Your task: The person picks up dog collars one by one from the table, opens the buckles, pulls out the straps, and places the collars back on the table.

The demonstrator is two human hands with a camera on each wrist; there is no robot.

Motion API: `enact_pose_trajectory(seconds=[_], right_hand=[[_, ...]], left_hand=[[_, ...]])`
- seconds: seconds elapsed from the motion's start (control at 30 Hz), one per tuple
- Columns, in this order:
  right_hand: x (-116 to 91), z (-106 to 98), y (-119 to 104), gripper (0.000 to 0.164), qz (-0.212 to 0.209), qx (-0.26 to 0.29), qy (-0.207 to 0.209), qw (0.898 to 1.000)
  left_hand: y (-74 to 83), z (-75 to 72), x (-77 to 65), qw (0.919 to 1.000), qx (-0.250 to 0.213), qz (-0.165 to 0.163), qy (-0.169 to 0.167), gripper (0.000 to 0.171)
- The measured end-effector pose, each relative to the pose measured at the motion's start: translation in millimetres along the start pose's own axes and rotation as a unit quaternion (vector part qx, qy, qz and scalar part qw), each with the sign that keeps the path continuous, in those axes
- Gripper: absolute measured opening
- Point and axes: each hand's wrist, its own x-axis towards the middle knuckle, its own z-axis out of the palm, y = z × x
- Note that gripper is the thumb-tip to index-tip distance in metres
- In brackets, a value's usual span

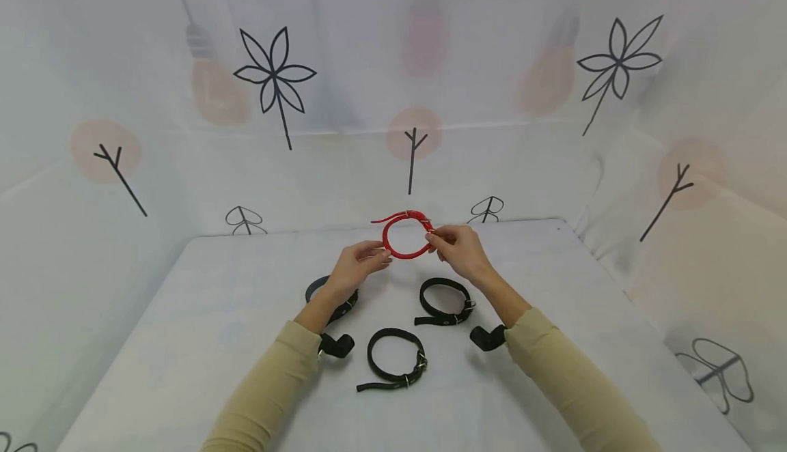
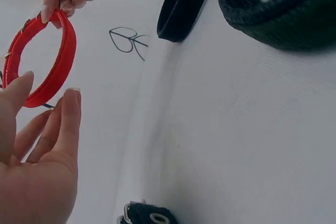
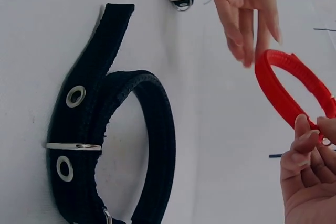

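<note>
Pinching red collar: R hand, w/ L hand at opp. side.

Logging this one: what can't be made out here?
Head: part of the left black collar, hidden by the left forearm.
Left wrist: upper-right black collar, cut off by the top and right edges.
Right wrist: part of the red collar, cut off by the right edge.

No readable text or labels
</note>
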Motion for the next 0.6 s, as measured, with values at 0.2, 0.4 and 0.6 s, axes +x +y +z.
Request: enact_pose_trajectory(seconds=[0.2, 0.4, 0.6], right_hand=[[-3.0, 1.6, 0.2, 0.026, 0.021, 0.032, -0.023, 0.999], [-5.8, 1.1, 4.1, 0.023, 0.017, 0.031, -0.044, 0.998], [-7.2, -6.8, 3.8, 0.029, 0.003, -0.017, -0.069, 0.997]], left_hand=[[-0.1, 1.1, 4.3, 0.9985, -0.053, 0.015, -0.007, 0.043], [-3.6, -0.3, 0.6, 0.9977, -0.062, 0.025, 0.005, 0.037], [-2.3, -1.5, -0.5, 0.9982, -0.051, 0.028, 0.013, 0.037]])
